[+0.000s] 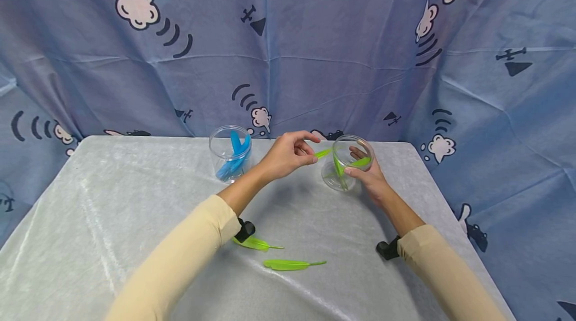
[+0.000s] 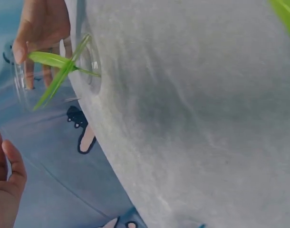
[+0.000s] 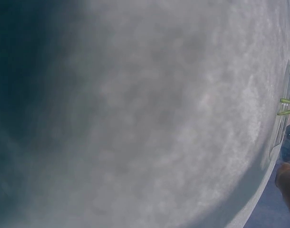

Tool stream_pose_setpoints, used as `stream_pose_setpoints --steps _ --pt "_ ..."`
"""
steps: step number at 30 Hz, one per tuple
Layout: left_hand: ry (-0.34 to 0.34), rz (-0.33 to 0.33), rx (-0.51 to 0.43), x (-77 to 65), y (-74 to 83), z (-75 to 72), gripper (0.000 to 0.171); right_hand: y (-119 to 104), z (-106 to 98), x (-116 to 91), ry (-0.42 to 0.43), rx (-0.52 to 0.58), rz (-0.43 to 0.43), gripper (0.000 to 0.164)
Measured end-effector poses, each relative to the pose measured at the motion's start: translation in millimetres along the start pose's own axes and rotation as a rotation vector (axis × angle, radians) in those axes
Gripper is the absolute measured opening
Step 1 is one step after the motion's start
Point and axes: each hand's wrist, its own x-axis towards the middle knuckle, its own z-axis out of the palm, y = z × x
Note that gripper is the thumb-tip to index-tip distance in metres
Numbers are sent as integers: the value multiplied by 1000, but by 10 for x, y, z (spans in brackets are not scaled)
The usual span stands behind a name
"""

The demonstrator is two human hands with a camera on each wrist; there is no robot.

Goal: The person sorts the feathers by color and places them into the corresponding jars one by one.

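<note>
My left hand [image 1: 288, 156] pinches a bright green feather [image 1: 323, 153] between thumb and fingers, beside the rim of a clear jar [image 1: 332, 181]. Around that jar's right side curls my right hand [image 1: 371, 178], thumb at the front and fingers behind. Green feathers [image 1: 360, 162] lean crossed inside the jar; the left wrist view shows two crossing, one green feather [image 2: 52, 90] slanting over the other. In that view the left fingers [image 2: 14, 166] reach in at the edge, and what they pinch is out of frame.
A second clear jar [image 1: 216, 153] holding blue feathers [image 1: 236, 158] stands left of my left hand. Two loose green feathers lie nearer me, one feather [image 1: 288, 264] fully visible and another feather [image 1: 256, 244] partly under the left wrist. A patterned blue curtain [image 1: 306, 86] hangs behind the grey-covered table [image 1: 148, 201].
</note>
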Motion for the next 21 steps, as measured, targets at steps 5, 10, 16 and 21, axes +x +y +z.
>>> stream_pose_setpoints --steps 5,10,16,21 --pt "15 5 30 115 45 58 35 -1 1 -3 -4 -7 -1 87" --pt "18 -16 62 205 74 115 35 12 1 2 -4 -11 -2 86" --pt "29 -24 100 308 120 208 34 13 -8 7 -12 -4 -13 86" --pt "24 -77 136 380 149 301 35 22 -16 7 -22 -11 -14 85"
